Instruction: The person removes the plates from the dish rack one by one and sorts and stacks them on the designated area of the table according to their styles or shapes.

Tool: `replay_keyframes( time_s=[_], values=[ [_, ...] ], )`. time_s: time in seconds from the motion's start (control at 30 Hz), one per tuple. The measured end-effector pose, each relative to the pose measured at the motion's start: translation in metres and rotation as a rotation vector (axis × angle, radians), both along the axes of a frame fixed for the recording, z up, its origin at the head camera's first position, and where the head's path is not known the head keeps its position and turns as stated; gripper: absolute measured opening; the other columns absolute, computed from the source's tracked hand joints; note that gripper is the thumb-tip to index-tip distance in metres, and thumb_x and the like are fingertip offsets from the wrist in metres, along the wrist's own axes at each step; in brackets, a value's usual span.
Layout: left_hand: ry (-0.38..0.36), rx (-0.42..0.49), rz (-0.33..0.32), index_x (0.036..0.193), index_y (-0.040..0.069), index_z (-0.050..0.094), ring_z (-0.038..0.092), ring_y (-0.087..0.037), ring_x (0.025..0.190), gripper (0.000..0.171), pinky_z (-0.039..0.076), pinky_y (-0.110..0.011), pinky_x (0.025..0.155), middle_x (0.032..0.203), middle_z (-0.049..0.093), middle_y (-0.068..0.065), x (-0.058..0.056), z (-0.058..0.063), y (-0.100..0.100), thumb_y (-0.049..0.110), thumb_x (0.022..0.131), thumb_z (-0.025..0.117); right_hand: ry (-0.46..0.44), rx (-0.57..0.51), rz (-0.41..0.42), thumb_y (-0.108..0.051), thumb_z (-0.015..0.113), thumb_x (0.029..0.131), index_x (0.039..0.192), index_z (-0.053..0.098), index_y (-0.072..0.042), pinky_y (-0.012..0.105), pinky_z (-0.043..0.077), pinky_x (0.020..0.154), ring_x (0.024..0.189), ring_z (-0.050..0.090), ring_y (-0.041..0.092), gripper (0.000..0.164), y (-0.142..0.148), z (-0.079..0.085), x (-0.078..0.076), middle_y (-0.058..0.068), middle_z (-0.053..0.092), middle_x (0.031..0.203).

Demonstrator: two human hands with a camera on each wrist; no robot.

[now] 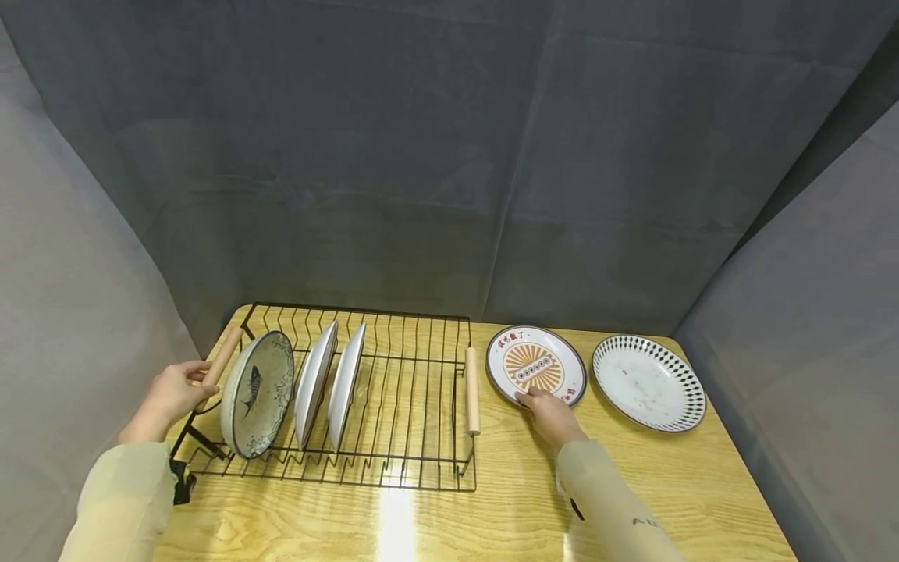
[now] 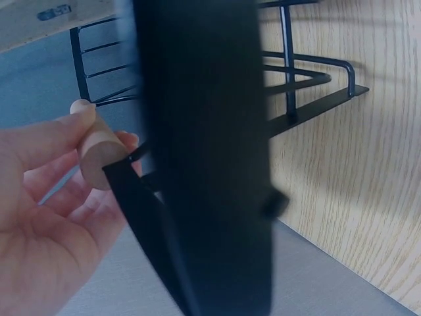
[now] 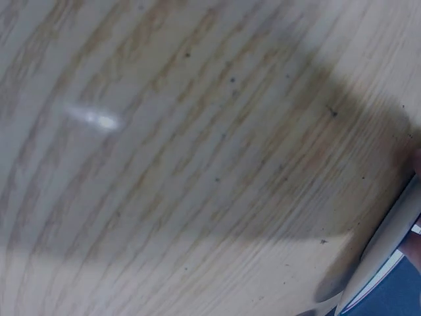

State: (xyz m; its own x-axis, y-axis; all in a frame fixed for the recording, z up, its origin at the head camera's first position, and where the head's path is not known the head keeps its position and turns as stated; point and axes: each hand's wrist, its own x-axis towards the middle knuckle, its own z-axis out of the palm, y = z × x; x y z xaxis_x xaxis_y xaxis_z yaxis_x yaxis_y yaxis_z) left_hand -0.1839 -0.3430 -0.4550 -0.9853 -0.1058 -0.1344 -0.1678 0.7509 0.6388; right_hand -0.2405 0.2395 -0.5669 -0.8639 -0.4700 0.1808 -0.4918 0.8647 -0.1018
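Note:
My left hand (image 1: 172, 394) grips the left wooden handle (image 1: 223, 355) of a black wire dish rack (image 1: 467, 490). In the left wrist view, thumb and fingers wrap around that round handle (image 2: 100, 155). To the right of the rack, my right hand (image 1: 552, 420) pinches the near edge of a white plate (image 1: 506, 363) with an orange sunburst print and dark rim. The thumb is over the rim; the right wrist view catches only the plate's edge (image 3: 381, 257) and a bit of the fingers. Whether the plate is fully off the table cannot be told.
A deep fish-painted dish (image 1: 270, 394) and two white plates, one nearer it (image 1: 314, 386) and one farther right (image 1: 346, 386), stand upright in the rack's left half. A white dish with a black diamond rim (image 1: 642, 386) lies at the table's right. Grey cloth walls (image 1: 393, 156) enclose the table.

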Motion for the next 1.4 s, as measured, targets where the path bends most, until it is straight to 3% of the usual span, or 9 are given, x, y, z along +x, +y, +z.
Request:
replay_keyframes(
  time_s=[0.23,0.3,0.6,0.73,0.87,0.93,1.03,1.2,1.4],
  values=[
    [0.022,0.002,-0.011,0.124,-0.018,0.041,0.059,-0.024,0.07,0.05,0.05,-0.033,0.057,0.108,0.049,-0.038,-0.004,-0.008,-0.006,0.006,0.084,0.06,-0.004,-0.03,-0.004,0.004,0.064,0.078,0.108,0.067,-0.004,0.038,0.05,0.068,0.077,0.058,0.025,0.031,-0.001,-0.001,0.0,0.008,0.059,0.084],
    [0.022,-0.002,-0.014,0.123,-0.019,0.041,0.059,-0.025,0.071,0.05,0.049,-0.033,0.057,0.107,0.049,-0.038,0.0,-0.001,-0.001,0.006,0.084,0.059,-0.015,-0.039,-0.007,0.004,0.064,0.078,0.108,0.067,-0.004,0.038,0.05,0.068,0.076,0.059,0.024,0.031,-0.001,0.0,-0.001,0.007,0.059,0.083],
    [0.022,-0.006,-0.011,0.123,-0.018,0.041,0.059,-0.025,0.071,0.049,0.049,-0.033,0.057,0.107,0.049,-0.038,-0.001,0.0,0.0,0.005,0.084,0.059,-0.064,-0.059,-0.022,0.004,0.065,0.077,0.109,0.067,-0.004,0.038,0.05,0.069,0.078,0.059,0.024,0.033,0.0,0.002,-0.001,0.007,0.06,0.085],
    [0.019,-0.005,-0.012,0.123,-0.019,0.041,0.059,-0.025,0.071,0.05,0.049,-0.033,0.057,0.107,0.049,-0.038,-0.001,0.0,-0.001,0.006,0.084,0.059,-0.147,-0.074,-0.057,0.0,0.067,0.076,0.11,0.066,-0.005,0.041,0.049,0.075,0.084,0.061,0.027,0.035,-0.003,0.01,0.0,0.009,0.062,0.092],
    [0.021,-0.01,-0.013,0.123,-0.019,0.041,0.059,-0.026,0.072,0.05,0.049,-0.032,0.056,0.107,0.049,-0.038,0.0,0.0,-0.001,0.006,0.084,0.059,-0.253,-0.114,-0.134,-0.008,0.067,0.078,0.119,0.06,-0.005,0.046,0.046,0.084,0.096,0.06,0.032,0.042,-0.01,0.028,-0.003,0.015,0.063,0.109],
    [0.023,-0.013,-0.013,0.123,-0.018,0.041,0.059,-0.026,0.071,0.049,0.049,-0.032,0.056,0.107,0.05,-0.038,0.0,0.0,-0.002,0.006,0.084,0.059,-0.292,-0.17,-0.188,-0.012,0.065,0.082,0.126,0.054,-0.005,0.047,0.046,0.082,0.088,0.061,0.035,0.046,-0.013,0.038,-0.006,0.019,0.059,0.117],
    [0.021,-0.017,-0.019,0.123,-0.018,0.041,0.06,-0.026,0.071,0.049,0.049,-0.032,0.056,0.106,0.049,-0.039,0.0,-0.001,-0.001,0.006,0.084,0.059,-0.273,-0.288,-0.254,-0.014,0.062,0.084,0.132,0.047,-0.003,0.049,0.044,0.084,0.093,0.059,0.039,0.051,-0.019,0.053,-0.012,0.023,0.054,0.123],
    [0.018,-0.022,-0.022,0.123,-0.019,0.041,0.06,-0.026,0.071,0.049,0.048,-0.033,0.056,0.106,0.05,-0.038,0.001,-0.001,-0.001,0.006,0.085,0.059,-0.234,-0.516,-0.283,-0.013,0.062,0.083,0.133,0.043,0.001,0.051,0.039,0.091,0.11,0.051,0.042,0.055,-0.032,0.082,-0.021,0.028,0.051,0.123],
    [0.033,-0.033,-0.016,0.122,-0.019,0.042,0.058,-0.028,0.073,0.05,0.048,-0.033,0.057,0.106,0.051,-0.036,0.0,-0.002,-0.001,0.007,0.083,0.06,-0.329,-0.67,-0.317,-0.021,0.06,0.086,0.138,0.038,-0.003,0.047,0.042,0.091,0.113,0.05,0.04,0.059,-0.061,0.118,-0.018,0.024,0.049,0.128]
  ],
)
